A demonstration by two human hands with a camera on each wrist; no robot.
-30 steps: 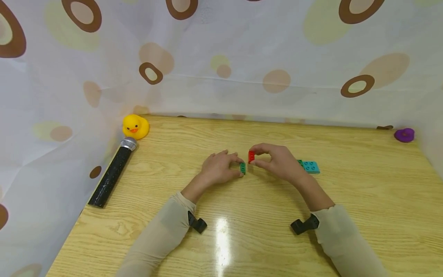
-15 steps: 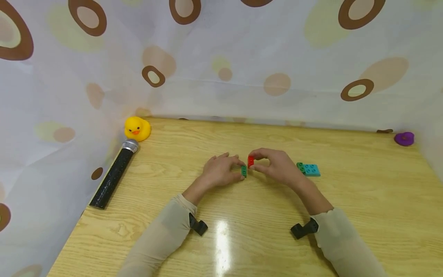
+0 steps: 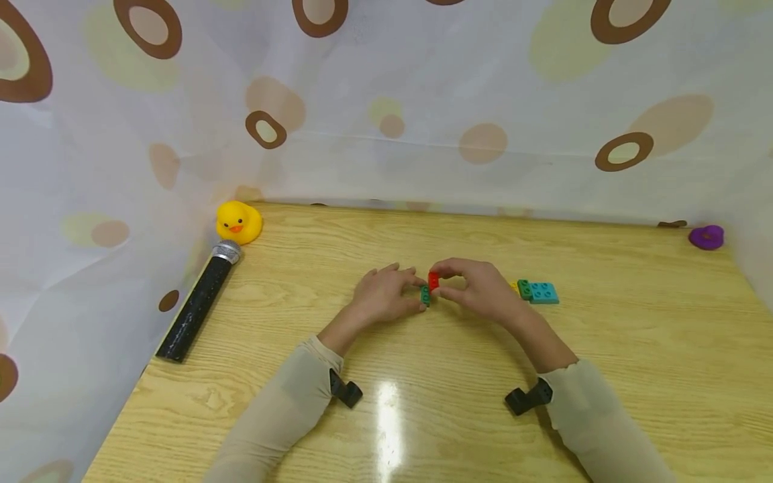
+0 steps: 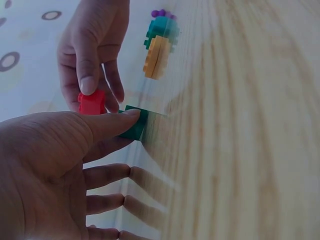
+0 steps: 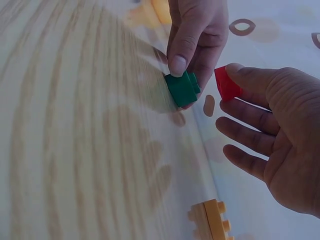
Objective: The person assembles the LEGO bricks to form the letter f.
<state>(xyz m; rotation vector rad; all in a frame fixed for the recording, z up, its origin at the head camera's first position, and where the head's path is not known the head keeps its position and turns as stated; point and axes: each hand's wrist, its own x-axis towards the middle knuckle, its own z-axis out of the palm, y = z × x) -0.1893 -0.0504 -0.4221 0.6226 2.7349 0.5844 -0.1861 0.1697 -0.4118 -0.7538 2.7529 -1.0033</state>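
Observation:
My left hand (image 3: 383, 295) pinches a small green toy brick (image 3: 425, 295) between thumb and finger, low at the tabletop with its studs up. Just right of it, my right hand (image 3: 480, 288) pinches a red toy brick (image 3: 433, 280) by its ends. In the right wrist view the red brick (image 5: 228, 84) is held higher than the green brick (image 5: 183, 90), with a gap between them. Seen from the left wrist, my left thumb covers part of the green brick (image 4: 137, 125). The other fingers of both hands are spread.
Right of my right hand, a yellow brick (image 3: 514, 287), another green brick (image 3: 525, 290) and a light blue brick (image 3: 545, 292) lie in a row. A yellow rubber duck (image 3: 239, 223) and a black microphone (image 3: 198, 302) are at the left; a purple toy (image 3: 706, 237) sits far right.
My right hand has brought the red brick slightly left and nearer, closer to the green one. My left hand stays almost in place. The yellow brick now shows past my right hand.

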